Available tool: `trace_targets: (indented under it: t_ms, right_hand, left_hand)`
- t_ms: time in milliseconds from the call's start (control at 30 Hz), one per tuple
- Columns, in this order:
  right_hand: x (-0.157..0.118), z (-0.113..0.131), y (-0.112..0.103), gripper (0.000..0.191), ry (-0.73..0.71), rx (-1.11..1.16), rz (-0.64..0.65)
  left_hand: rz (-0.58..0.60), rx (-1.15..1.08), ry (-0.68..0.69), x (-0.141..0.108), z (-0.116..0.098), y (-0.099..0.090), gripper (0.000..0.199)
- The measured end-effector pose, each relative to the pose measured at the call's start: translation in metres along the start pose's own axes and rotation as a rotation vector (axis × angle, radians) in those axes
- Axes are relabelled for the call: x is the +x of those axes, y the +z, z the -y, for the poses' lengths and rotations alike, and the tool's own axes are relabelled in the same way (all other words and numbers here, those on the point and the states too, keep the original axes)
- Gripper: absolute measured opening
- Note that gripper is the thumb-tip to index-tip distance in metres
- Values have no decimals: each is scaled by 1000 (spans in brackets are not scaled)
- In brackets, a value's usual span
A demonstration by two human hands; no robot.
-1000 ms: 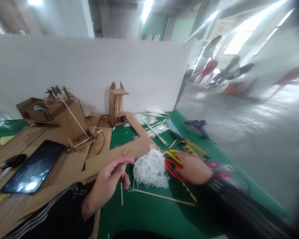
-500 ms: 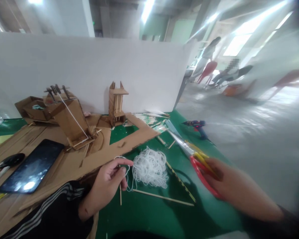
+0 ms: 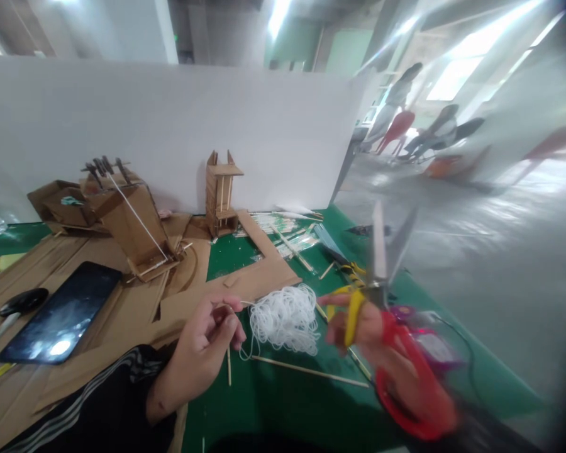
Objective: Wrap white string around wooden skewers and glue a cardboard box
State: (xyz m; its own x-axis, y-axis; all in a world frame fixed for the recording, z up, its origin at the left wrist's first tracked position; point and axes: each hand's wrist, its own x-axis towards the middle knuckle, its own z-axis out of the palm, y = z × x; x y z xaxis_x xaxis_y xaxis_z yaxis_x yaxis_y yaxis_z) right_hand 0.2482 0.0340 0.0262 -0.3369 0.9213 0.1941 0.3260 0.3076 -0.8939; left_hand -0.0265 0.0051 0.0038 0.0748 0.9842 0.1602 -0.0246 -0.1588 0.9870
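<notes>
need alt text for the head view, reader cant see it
A person's right hand holds open red-and-yellow scissors; the left hand holds a white strand beside a tangled string heap on a green table. Cardboard structures stand behind.

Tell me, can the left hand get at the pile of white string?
Probably yes: the string pile lies just beside the left hand, and nothing seems to stand between them. The right hand, with the open scissors, is on the other side.
</notes>
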Motion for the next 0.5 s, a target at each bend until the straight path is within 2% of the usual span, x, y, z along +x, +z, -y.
trace_targets:
  t_ms: [33,133,300,500]
  right_hand:
    - [3,4,11,48,16,223,113]
    - [11,21,45,28,187,479,158]
    - [19,32,91,33,330,631,269]
    - [27,37,115,34,405,749,231]
  left_hand:
    - [-14,-5,7,0,0,0,15]
    - [-54,0,23,1,-2,1,15]
    - [-96,-6,51,2,-7,1,14]
    - [-109,46,119,-3,-2,4,12]
